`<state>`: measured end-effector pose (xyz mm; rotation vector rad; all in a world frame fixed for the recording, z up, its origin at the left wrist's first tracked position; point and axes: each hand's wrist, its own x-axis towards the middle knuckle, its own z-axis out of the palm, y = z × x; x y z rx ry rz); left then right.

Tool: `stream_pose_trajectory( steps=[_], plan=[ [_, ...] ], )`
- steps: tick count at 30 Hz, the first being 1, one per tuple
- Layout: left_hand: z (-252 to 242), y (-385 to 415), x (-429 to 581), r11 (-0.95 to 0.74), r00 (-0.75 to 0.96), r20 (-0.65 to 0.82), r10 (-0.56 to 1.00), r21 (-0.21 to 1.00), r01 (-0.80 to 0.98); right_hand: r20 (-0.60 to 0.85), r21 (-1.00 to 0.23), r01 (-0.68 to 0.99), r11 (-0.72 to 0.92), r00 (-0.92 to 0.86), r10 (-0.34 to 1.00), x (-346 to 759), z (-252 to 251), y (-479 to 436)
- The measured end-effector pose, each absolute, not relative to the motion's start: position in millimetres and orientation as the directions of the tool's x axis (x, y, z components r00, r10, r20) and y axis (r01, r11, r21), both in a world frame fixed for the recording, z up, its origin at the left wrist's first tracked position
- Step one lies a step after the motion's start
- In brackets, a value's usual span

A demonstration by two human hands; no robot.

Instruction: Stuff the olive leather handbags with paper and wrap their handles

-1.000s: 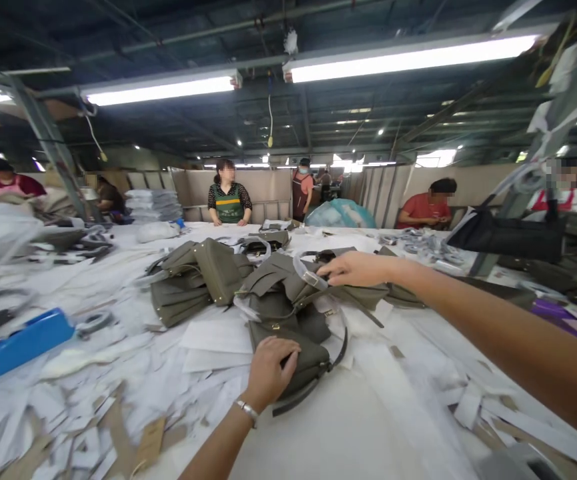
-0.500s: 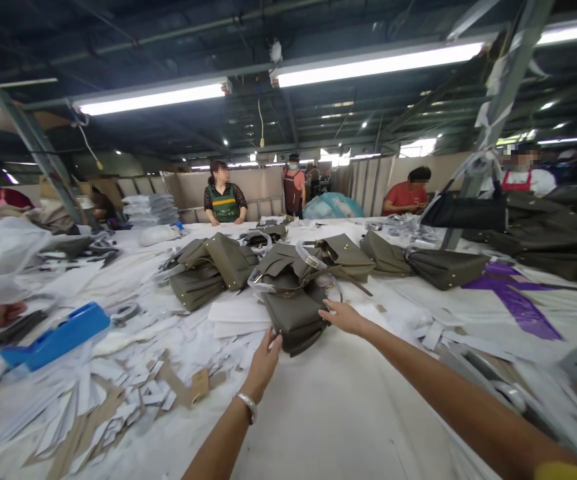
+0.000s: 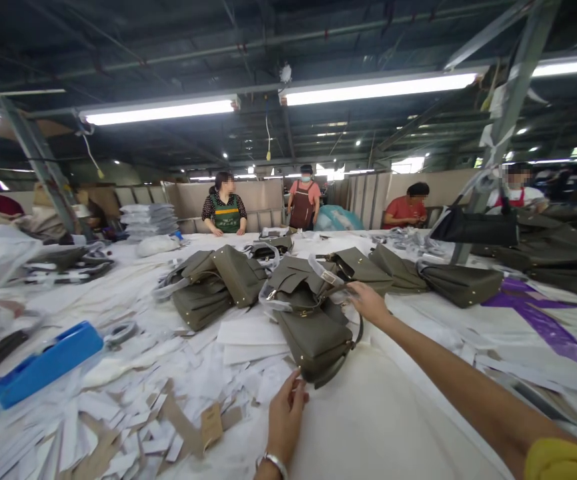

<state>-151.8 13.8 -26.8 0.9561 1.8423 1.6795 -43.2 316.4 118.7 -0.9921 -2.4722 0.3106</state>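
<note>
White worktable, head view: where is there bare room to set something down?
The main free patch of the white worktable lies in front of the nearest olive bag, between the left hand and the right forearm. It is crowded left of the left hand, with paper scraps and a blue holder, and across the middle, with more olive bags.

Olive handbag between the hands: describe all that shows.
The olive handbag looks like smooth leather, with gold-coloured metal fittings and a dark strap along its right. It lies on the pale table covering, beside other olive bags. The left hand is at its near corner, the right hand by its far right side; contact is unclear.
</note>
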Motion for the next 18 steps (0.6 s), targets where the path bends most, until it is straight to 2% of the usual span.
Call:
stream_pose_trajectory(
  steps=[3, 7, 9, 15, 18],
  plan=[
    [-21, 17, -152, 0.01, -0.651, 0.061, 0.757, 0.995, 0.104, 0.215, -0.365, 0.584, 0.725, -0.704, 0.676, -51, 99, 312],
    [-10, 34, -158, 0.079, -0.66, -0.175, 0.73, 0.982, -0.173, 0.067, -0.403, 0.597, 0.694, -0.737, 0.673, -70, 66, 296],
    [-3, 46, -162, 0.099, -0.682, -0.24, 0.691, 0.966, -0.239, 0.02, -0.435, 0.589, 0.681, -0.749, 0.662, -83, 58, 292],
    [30, 79, -170, -0.005, -0.699, -0.205, 0.685, 0.958, -0.286, 0.036, -0.495, 0.576, 0.651, -0.735, 0.677, -117, 69, 298],
    [68, 94, -170, -0.155, -0.701, -0.176, 0.691, 0.912, -0.381, 0.068, -0.582, 0.526, 0.62, -0.728, 0.682, -128, 98, 308]
  ],
)
